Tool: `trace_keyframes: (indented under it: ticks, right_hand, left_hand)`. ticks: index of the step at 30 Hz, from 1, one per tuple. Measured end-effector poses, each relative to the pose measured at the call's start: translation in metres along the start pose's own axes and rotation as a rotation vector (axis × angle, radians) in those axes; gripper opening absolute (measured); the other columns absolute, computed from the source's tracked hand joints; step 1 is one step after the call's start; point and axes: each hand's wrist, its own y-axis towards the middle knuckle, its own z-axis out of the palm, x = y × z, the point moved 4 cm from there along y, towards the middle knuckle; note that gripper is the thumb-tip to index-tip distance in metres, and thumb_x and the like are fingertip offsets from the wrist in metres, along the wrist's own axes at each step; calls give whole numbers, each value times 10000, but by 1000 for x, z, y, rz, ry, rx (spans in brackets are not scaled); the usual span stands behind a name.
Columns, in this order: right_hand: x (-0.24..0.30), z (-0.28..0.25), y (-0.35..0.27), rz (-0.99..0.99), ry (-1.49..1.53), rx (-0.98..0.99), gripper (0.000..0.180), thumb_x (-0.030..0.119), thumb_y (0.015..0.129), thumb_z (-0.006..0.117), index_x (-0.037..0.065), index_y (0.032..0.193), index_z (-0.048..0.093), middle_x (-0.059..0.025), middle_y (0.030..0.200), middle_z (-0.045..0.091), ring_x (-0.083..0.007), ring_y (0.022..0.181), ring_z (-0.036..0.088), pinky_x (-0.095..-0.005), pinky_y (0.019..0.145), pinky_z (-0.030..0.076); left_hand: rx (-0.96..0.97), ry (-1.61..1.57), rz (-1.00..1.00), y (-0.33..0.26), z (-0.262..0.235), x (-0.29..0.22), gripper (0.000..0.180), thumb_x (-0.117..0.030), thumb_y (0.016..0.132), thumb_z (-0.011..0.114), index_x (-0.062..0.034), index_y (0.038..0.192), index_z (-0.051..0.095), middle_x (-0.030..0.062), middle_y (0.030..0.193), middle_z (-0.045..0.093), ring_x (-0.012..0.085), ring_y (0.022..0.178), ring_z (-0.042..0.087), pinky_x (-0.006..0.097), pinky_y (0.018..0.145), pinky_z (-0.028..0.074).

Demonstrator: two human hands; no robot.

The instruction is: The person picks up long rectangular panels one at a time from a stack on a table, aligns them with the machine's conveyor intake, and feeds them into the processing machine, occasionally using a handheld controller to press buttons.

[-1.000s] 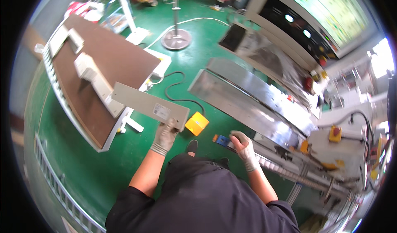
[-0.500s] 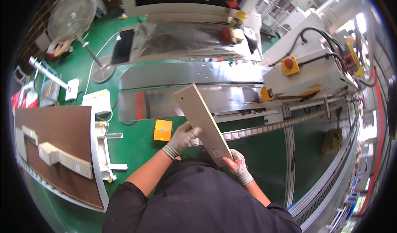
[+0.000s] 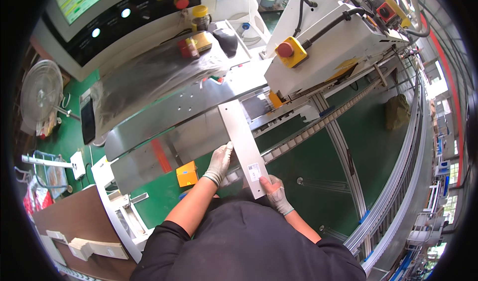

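Head view: both gloved hands, left hand [image 3: 220, 160] and right hand [image 3: 274, 190], fingers clamped on the long panel [image 3: 242, 141], centre frame, its far end over the steel surface [image 3: 164, 131], not yet laid down.

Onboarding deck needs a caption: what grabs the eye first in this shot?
A long pale grey panel at centre, held over the steel machine bed by both gloved hands: left hand on its left edge, right hand at its near end. Next, the yellow-and-red stop button on the white housing upper right, and a small orange box on the green floor beside the left forearm.
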Motion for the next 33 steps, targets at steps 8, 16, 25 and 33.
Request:
trace_keyframes:
  ticks: [8, 16, 25, 33]
  right_hand:
    - [42, -61, 35, 64, -183, -37, 436, 391, 972, 702, -37, 1047, 747, -77, 903, 738, -144, 818, 664, -301, 747, 524]
    - [32, -129, 74, 34, -10, -139, 353, 322, 979, 717, -28, 1007, 759, -57, 847, 733, -132, 761, 652, -300, 695, 525]
    - [44, -229, 117, -12, -149, -283, 472, 409, 980, 681, -61, 955, 724, -40, 772, 683, -118, 720, 582, -316, 656, 481]
    - [-32, -318, 175, -228, 632, -882, 447, 443, 1016, 632, 30, 1182, 674, -120, 1100, 686, -210, 957, 621, -371, 860, 500]
  left_hand:
    - [-173, -45, -66, 23, 43, -55, 588, -460, 1072, 520, 45, 774, 565, 177, 675, 516, 264, 658, 427, 410, 682, 432]
    - [-65, -2, -104, 74, 108, -65, 641, -527, 1060, 525, 37, 758, 561, 142, 641, 483, 232, 638, 398, 411, 638, 420]
    - [-101, -91, -59, 131, 210, -77, 619, -501, 1062, 544, 73, 857, 650, 154, 710, 549, 196, 689, 460, 383, 678, 432]
    - [18, -390, -368, 182, 302, -109, 790, -634, 1001, 563, 73, 1350, 593, 174, 1300, 658, 252, 1177, 625, 378, 1047, 483]
